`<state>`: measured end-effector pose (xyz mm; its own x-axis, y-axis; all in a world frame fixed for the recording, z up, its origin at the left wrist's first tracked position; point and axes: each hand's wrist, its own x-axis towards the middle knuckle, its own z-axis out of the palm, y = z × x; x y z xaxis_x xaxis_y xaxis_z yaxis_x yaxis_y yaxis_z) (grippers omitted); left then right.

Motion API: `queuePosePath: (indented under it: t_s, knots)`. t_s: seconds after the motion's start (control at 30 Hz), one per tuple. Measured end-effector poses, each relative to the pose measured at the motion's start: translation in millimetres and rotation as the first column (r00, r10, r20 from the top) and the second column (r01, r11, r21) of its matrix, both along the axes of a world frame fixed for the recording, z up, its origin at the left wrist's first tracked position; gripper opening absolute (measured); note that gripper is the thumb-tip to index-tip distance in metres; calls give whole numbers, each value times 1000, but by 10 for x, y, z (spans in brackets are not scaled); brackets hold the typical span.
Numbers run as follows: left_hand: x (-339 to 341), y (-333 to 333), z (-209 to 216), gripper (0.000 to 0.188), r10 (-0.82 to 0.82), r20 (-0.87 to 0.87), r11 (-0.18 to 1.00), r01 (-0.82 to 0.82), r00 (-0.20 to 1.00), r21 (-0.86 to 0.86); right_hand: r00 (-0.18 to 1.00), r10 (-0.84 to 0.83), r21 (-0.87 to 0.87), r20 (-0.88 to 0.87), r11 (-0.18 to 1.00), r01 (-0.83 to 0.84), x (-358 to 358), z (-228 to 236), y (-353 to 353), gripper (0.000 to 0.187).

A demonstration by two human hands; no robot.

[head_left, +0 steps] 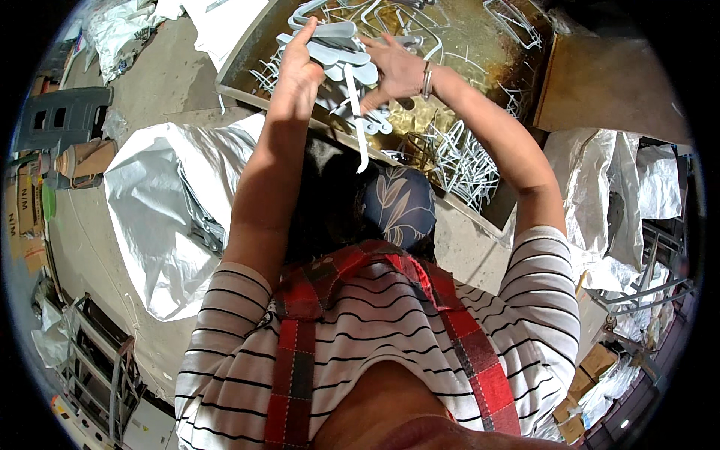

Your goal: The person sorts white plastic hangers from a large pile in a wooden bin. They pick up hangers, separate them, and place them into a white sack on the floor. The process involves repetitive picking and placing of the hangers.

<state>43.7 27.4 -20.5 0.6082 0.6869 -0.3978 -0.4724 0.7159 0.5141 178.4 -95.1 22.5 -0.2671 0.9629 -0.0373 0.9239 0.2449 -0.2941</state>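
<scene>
My left hand (301,66) is at the near-left side of a metal bin (247,96), holding a bunch of pale grey flat pieces with rounded ends (337,54). Its thumb points up along their left side, and its other fingers are mostly hidden. From the right, my right hand (399,69) reaches over with fingers and thumb spread, its fingertips against the bunch. A long thin white strip with a bent end (355,105) hangs down below the pieces toward me. More rounded pieces (379,121) show beneath my right hand.
Many thin white bent wire-like parts (465,161) lie heaped in the bin's near-right corner. A brown sheet panel (600,90) stands at its right. White sacks (161,217) lie to the left, with more sheeting (600,195) on the right. A patterned dark cushion-like shape (397,206) is below the bin.
</scene>
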Motion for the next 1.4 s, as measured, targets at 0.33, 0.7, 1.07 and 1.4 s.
queuePosePath:
  t_s: [0.33, 0.7, 1.07, 1.4]
  knots:
    - [-212, 330, -138, 35, 341, 66, 940, -338, 938, -53, 917, -355, -667, 182, 641, 380, -16, 509, -307, 42]
    - [-138, 92, -12, 34, 230, -1, 973, -230, 973, -8, 884, -291, -186, -366, 953, 238, 319, 285, 108, 87]
    - [-236, 249, -99, 26, 208, -23, 975, -209, 978, -74, 312, -399, -472, -862, 855, -213, -87, -351, 173, 61]
    - [-209, 105, 163, 35, 541, -70, 839, -533, 838, 108, 791, 51, -301, 609, 938, 172, -88, 317, -512, 20]
